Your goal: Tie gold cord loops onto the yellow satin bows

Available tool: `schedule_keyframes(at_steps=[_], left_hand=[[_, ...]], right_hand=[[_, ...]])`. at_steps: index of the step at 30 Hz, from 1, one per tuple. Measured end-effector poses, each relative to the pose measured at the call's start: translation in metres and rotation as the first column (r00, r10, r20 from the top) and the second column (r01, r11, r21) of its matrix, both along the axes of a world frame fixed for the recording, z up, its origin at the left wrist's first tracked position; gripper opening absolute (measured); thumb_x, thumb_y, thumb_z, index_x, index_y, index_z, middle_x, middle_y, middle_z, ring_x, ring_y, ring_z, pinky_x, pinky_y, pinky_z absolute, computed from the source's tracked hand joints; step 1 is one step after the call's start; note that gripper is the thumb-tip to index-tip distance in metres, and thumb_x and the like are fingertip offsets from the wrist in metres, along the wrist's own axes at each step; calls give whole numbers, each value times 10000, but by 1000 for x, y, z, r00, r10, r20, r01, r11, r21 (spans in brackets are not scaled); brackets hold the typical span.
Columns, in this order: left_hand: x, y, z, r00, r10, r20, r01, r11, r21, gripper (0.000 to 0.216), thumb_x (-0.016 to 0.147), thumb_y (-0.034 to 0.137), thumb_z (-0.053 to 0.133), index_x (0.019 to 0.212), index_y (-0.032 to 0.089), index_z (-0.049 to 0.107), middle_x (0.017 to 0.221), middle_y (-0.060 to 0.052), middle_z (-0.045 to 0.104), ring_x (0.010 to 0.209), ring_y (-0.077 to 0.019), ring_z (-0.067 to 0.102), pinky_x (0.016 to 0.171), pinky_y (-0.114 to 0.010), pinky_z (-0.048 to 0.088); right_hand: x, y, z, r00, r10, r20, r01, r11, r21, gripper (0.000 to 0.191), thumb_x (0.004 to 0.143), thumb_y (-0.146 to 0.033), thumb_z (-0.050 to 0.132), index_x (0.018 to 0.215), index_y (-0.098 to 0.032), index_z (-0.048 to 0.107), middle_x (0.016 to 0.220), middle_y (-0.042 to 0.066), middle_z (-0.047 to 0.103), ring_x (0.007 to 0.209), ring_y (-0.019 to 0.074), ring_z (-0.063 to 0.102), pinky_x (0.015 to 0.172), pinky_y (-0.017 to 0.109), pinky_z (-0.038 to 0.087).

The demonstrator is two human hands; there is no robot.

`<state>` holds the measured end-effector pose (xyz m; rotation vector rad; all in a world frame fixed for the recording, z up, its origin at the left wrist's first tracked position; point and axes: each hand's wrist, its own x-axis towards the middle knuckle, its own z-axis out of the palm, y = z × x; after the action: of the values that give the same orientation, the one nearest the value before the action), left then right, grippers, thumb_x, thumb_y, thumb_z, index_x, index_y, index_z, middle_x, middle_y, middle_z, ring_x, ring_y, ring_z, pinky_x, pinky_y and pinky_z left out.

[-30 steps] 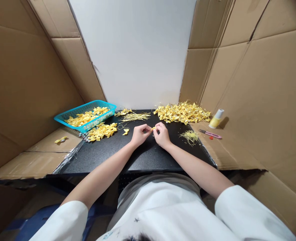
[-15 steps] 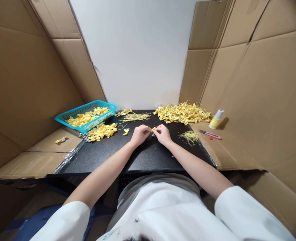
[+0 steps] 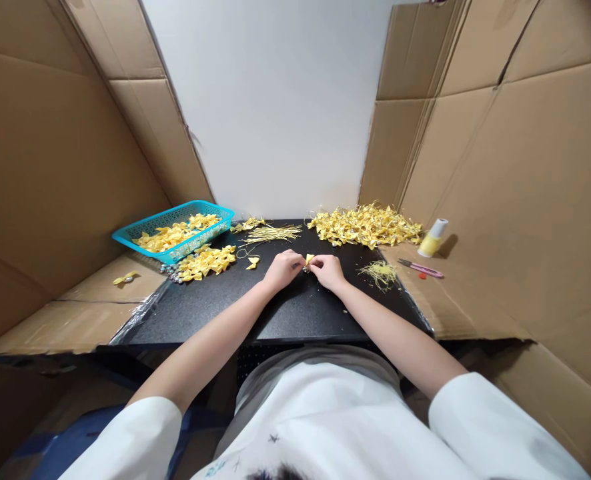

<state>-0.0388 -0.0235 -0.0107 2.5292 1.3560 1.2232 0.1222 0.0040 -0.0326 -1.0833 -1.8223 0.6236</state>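
Note:
My left hand (image 3: pixel 284 269) and my right hand (image 3: pixel 329 270) meet over the middle of the black table (image 3: pixel 235 300), fingertips pinched together. Between them they grip a small yellow ribbon bow (image 3: pixel 309 259). Both hands rest low on the tabletop. A heap of yellow bows (image 3: pixel 365 225) lies just beyond my right hand. A smaller pile of bows (image 3: pixel 206 261) lies to the left of my left hand.
A teal basket (image 3: pixel 145 232) with bows stands at the back left. Yellow thread strands (image 3: pixel 271 233) lie at the back centre, thread scraps (image 3: pixel 379 270) at the right. Pink snips (image 3: pixel 420 268) and a yellow thread spool (image 3: pixel 433 238) rest on cardboard. Cardboard walls enclose both sides.
Both hands have drawn closer together and sunk slightly toward the tabletop, still pinching the small bow. Nothing else has moved.

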Motion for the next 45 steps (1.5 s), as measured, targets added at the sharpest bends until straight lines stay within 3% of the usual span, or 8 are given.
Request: schedule_keyframes(at_steps=[12, 20, 24, 30, 37, 45], left_hand=[[0, 0, -2, 995, -34, -95, 34, 999, 7, 169, 782, 49, 613, 701, 177, 689, 707, -26, 677, 711, -151, 588, 673, -241, 453], [2, 1, -3, 996, -68, -58, 64, 996, -63, 190, 752, 37, 611, 673, 192, 687, 700, -22, 691, 730, -161, 586, 694, -252, 446], [2, -1, -3, 998, -44, 39, 48, 994, -101, 182, 727, 43, 611, 662, 193, 691, 678, -14, 677, 701, -151, 586, 683, -248, 442], [-3, 2, -6, 953, 51, 298, 7, 981, -193, 51, 736, 195, 666, 704, 168, 695, 668, -13, 687, 609, -134, 582, 607, -240, 442], [-3, 8, -7, 829, 77, 554, 116, 945, -305, 357, 671, 494, 738, 711, 150, 651, 670, -32, 691, 589, -135, 607, 587, -251, 472], [-1, 6, -4, 755, 87, 650, 198, 915, -352, 419, 572, 520, 808, 698, 150, 658, 697, -42, 713, 635, -151, 644, 646, -276, 512]], right_hand=[[2, 1, -1, 996, -9, 86, 11, 1000, -26, 121, 706, -121, 700, 654, -213, 759, 700, 25, 755, 661, 178, 692, 658, 261, 511], [6, 1, 3, 977, -72, 202, 81, 996, -37, 56, 655, -192, 759, 634, -241, 740, 813, 24, 743, 807, 217, 671, 768, 337, 489], [9, 4, 5, 975, -91, 203, 101, 994, -37, 54, 634, -183, 743, 637, -231, 718, 779, 19, 717, 792, 217, 654, 768, 351, 485], [17, 12, 15, 991, -83, 102, 80, 996, 37, 232, 745, -189, 584, 940, -202, 708, 914, 47, 699, 820, 197, 628, 773, 350, 505], [16, 4, 19, 979, 165, 118, -182, 973, 145, 383, 642, -136, 728, 1012, -233, 700, 988, 19, 687, 885, 179, 619, 839, 338, 489], [18, 1, 25, 976, 152, 154, -182, 961, 207, 252, 689, -217, 794, 933, -211, 732, 827, 22, 707, 794, 171, 609, 781, 304, 437]])
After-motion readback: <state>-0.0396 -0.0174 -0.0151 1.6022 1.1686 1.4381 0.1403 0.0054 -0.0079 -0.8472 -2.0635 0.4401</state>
